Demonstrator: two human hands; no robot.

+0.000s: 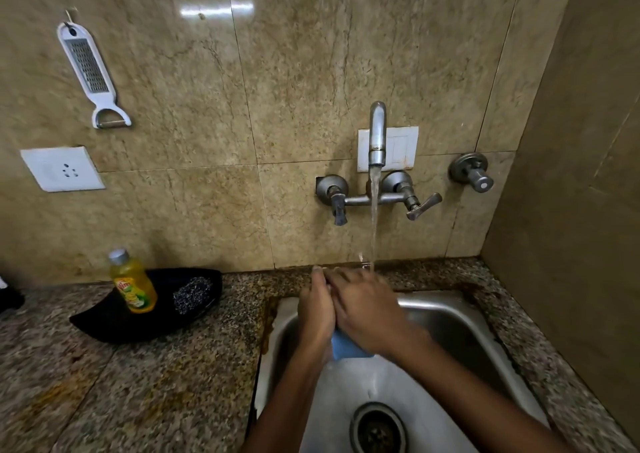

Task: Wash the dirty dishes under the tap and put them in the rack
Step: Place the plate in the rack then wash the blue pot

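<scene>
While water runs from the tap (376, 134), my left hand (316, 309) and right hand (363, 309) press together above the sink (450, 317), clamped on a blue object (346, 347). Only its lower corner shows below my palms; what it is, I cannot tell. Fingertips overlap, grip details hidden.

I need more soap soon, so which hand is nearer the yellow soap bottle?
Left. The left hand is over the sink's left side, closer to the soap bottle on the counter; the right hand lies farther right.
</scene>
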